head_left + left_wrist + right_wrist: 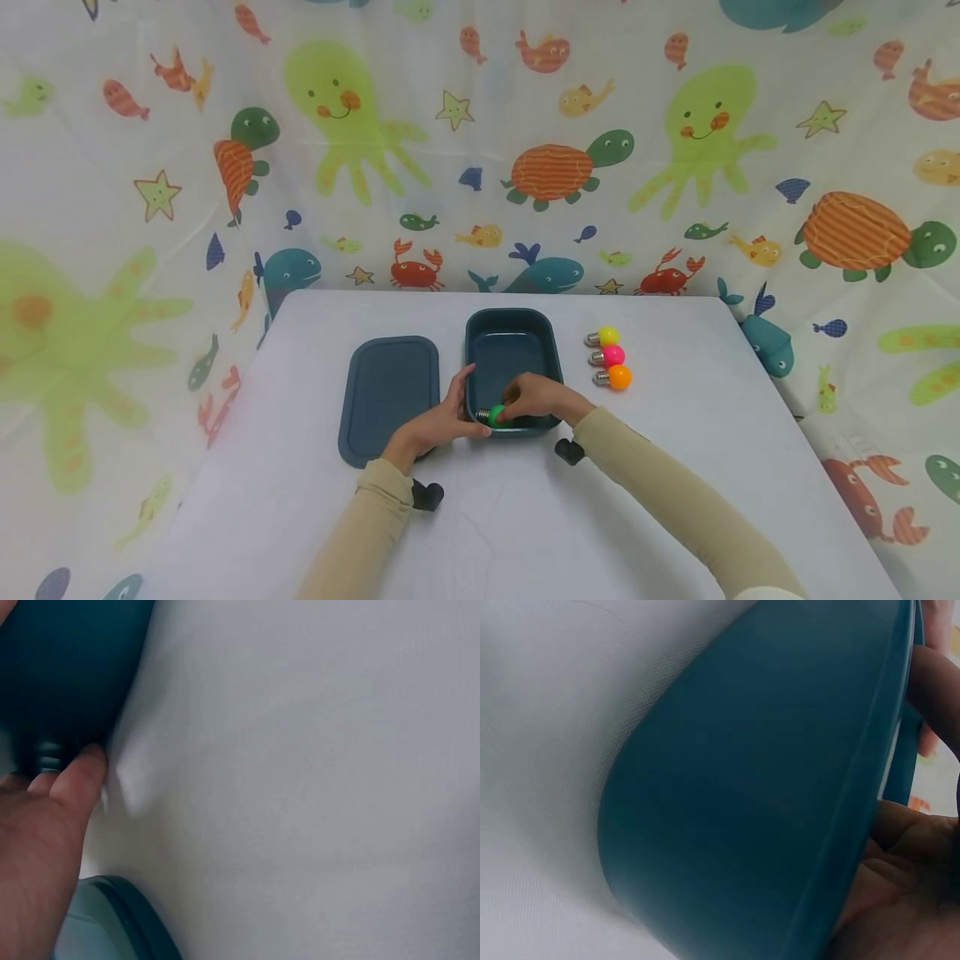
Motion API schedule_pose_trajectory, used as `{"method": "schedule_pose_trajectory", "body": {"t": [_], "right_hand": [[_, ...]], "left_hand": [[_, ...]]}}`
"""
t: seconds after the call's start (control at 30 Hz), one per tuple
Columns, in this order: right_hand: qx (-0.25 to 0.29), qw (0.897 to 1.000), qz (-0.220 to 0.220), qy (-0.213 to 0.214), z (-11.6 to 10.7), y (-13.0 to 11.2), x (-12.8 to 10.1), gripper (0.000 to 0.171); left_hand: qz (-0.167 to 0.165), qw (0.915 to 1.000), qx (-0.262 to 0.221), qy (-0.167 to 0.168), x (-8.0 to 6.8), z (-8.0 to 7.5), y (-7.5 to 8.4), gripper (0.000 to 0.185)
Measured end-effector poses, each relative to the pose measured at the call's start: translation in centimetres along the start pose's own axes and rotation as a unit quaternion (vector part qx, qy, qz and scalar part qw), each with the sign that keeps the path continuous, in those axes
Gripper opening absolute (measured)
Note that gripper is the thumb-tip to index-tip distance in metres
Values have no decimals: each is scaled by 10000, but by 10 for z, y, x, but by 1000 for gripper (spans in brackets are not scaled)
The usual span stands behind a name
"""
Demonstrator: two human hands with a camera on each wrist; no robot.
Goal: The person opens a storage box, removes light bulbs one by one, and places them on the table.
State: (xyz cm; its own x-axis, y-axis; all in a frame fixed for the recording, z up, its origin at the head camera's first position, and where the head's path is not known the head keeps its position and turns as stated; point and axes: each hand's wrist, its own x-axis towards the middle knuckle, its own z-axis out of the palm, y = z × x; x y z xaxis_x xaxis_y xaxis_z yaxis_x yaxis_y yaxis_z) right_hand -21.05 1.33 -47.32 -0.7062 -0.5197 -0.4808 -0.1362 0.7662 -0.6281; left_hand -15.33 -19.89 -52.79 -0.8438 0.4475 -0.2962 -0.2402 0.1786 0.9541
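Note:
A dark teal container (pixel 513 354) stands open in the middle of the white table (pixel 675 467), with its matching lid (pixel 386 396) lying flat to its left. My right hand (pixel 528 398) reaches over the container's near end and pinches a green bulb (pixel 497 417) with a metal screw base, low inside the near rim. My left hand (pixel 442 417) lies against the container's near-left corner with its fingers straight along the wall. The left wrist view shows the thumb (pixel 82 769) against the container's wall (pixel 67 667). The right wrist view is filled by the container's outer wall (pixel 742 787).
A yellow bulb (pixel 604 336), a pink bulb (pixel 611 356) and an orange bulb (pixel 617 377) lie in a row just right of the container. A curtain printed with sea animals (pixel 480 150) closes in the table behind and at both sides.

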Motion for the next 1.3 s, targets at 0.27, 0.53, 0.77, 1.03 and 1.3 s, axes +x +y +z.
{"method": "schedule_pose_trajectory", "body": {"t": [0.27, 0.53, 0.77, 1.03, 1.3], "right_hand": [[-171, 9998, 14, -29, 1, 2, 4, 56], [-379, 9993, 9, 29, 3, -2, 5, 47], [-495, 9988, 3, 16, 4, -2, 6, 46], [-562, 9982, -152, 126, 6, 0, 5, 44], [-379, 9980, -95, 492, 2, -2, 1, 51]], "left_hand": [[27, 10000, -71, -27, 0, -1, 0, 110], [20, 10000, -59, -23, 0, 0, 0, 110], [3, 10000, -47, -17, 0, 0, 0, 109], [7, 10000, 31, -13, -2, 0, 2, 111], [6, 9999, 100, 36, -3, 0, 3, 110]]}}
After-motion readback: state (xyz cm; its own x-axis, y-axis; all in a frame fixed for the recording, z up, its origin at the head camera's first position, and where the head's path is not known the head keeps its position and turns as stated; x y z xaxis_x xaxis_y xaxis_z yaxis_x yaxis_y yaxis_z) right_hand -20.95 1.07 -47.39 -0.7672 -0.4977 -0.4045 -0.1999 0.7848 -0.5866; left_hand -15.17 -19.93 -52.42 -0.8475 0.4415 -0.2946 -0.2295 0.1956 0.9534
